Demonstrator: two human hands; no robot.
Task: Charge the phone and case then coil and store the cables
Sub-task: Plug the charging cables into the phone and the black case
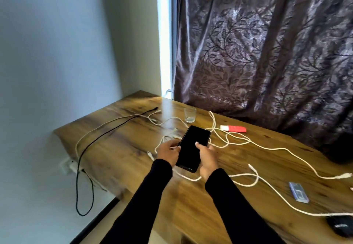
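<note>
One black phone (193,148), a flat slab with a dark glossy screen, is held above the wooden table (122,148), tilted with its top end away from the person. The left hand (169,153) grips its left edge, fingers curled round it; the right hand (207,158) holds the right edge, thumb laid on the glass and fingers wrapped beneath. Both sleeves are black.

Several white cables (267,148) sprawl in loops beneath and to the right of the phone; how many exactly cannot be told, since they cross. One thin black cable (107,133) runs left of the phone and drops over the table edge towards a white wall socket (66,165).

Behind the phone stands one clear drinking glass (190,115); to its right behind lies one red-and-white oblong object (234,128). Far right of the phone lie one small bluish box (299,192) and one dark rounded object (341,225).

The tabletop is glossy, streaked brown wood. A pale wall stands left, a dark leaf-patterned curtain (267,52) behind.
</note>
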